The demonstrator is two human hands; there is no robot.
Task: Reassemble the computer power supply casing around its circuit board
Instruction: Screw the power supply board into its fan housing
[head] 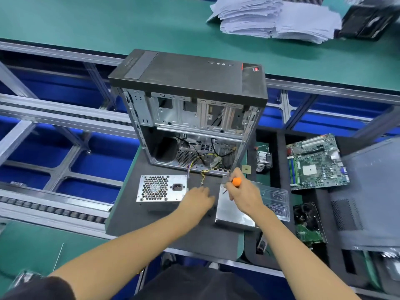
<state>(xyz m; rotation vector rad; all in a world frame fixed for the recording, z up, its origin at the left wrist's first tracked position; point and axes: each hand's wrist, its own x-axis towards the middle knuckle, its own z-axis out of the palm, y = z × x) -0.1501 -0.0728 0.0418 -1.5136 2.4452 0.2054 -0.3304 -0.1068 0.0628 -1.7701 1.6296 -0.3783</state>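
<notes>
So the power supply is in two pieces on the dark grey work mat. The silver metal power supply body with the honeycomb fan grille and black mains socket sits at about 9 o'clock from the hands, with its bundle of yellow and purple wires trailing up into the open black tower computer case at 12 o'clock. The plain silver sheet-metal cover lies apart from it, at roughly 3 o'clock from the body, under the right hand. My read: the casing is not closed up yet. The cover has to go onto the body and then get screwed down. I can't see the circuit board itself from here, or any loose screws.

Hands: the right hand is clenched around an orange-handled screwdriver, tip aimed down-left at the cover's upper left corner. The left hand reaches out over the mat between the two pieces, palm down, fingers fairly relaxed, holding nothing as far as I can tell.

Off at 3 o'clock there's a green motherboard in a black foam tray, not part of this job.
</notes>
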